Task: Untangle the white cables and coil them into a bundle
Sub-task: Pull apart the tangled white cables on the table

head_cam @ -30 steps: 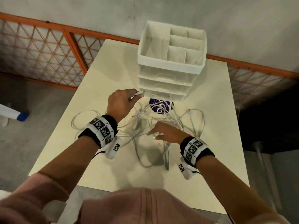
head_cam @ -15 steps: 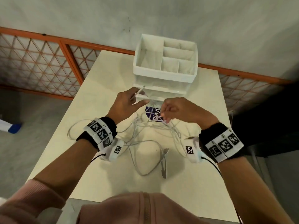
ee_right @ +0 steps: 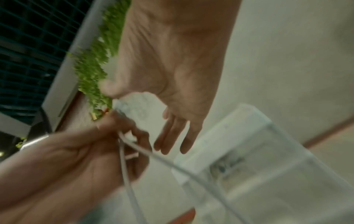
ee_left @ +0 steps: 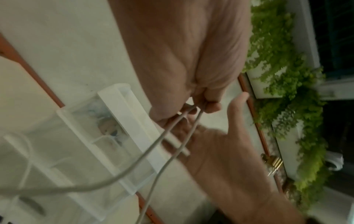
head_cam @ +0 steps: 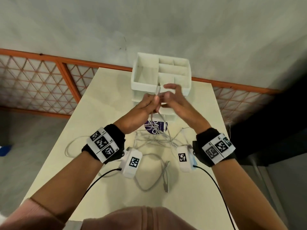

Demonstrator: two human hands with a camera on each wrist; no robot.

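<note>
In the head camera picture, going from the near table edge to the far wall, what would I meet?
Loose cable loop → cable tangle → purple label → left hand gripping two cable strands → white organizer.

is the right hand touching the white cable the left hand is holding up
Apart. In the right wrist view the right hand is open, its straight fingers clear of the white cable pinched in the left hand.

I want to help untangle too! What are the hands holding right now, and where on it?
The left hand pinches a white cable just below its plug end. The right hand is open, holding nothing.
</note>
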